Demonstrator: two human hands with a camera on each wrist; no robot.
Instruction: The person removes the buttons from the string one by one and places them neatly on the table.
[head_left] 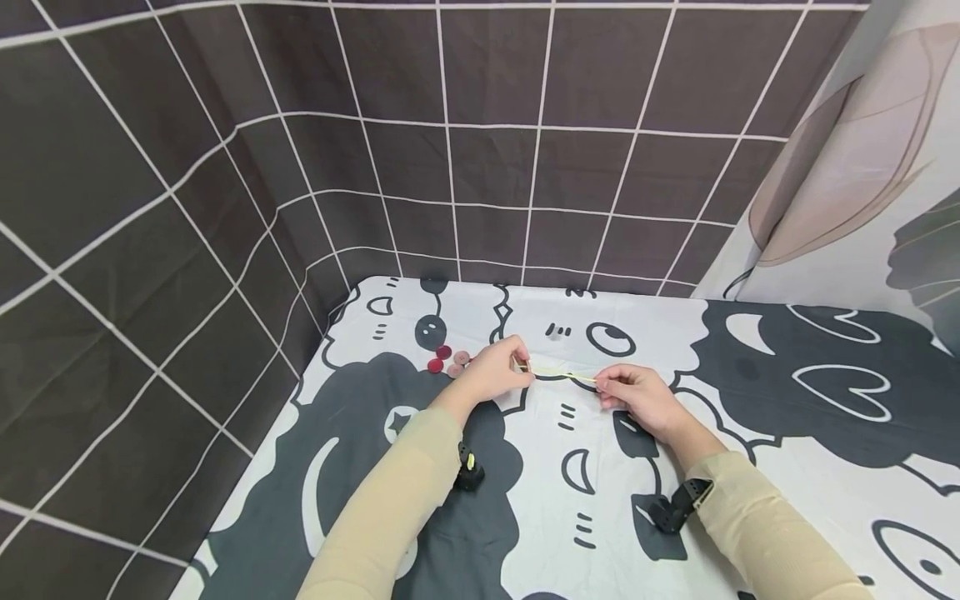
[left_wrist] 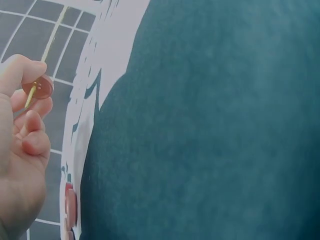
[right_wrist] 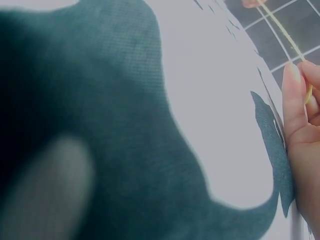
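Note:
My left hand (head_left: 491,371) pinches a reddish-brown button (left_wrist: 45,88) between thumb and fingers. A yellow string (left_wrist: 52,39) passes through the button's holes, and a short end sticks out on the near side in the left wrist view. From there the string runs across to my right hand (head_left: 637,396), which pinches its other part between thumb and forefinger. In the right wrist view the yellow string (right_wrist: 282,30) is drawn straight between the two hands, and a short tail hangs below the right fingertips. Both hands are held over the black-and-white patterned cloth (head_left: 540,467).
Several loose buttons lie on the cloth just left of my left hand, among them a red button (head_left: 435,365) and a pink button (head_left: 461,357). Dark grid-patterned fabric (head_left: 480,167) rises at the back and left. A pale leaf-print curtain (head_left: 847,167) hangs at the right.

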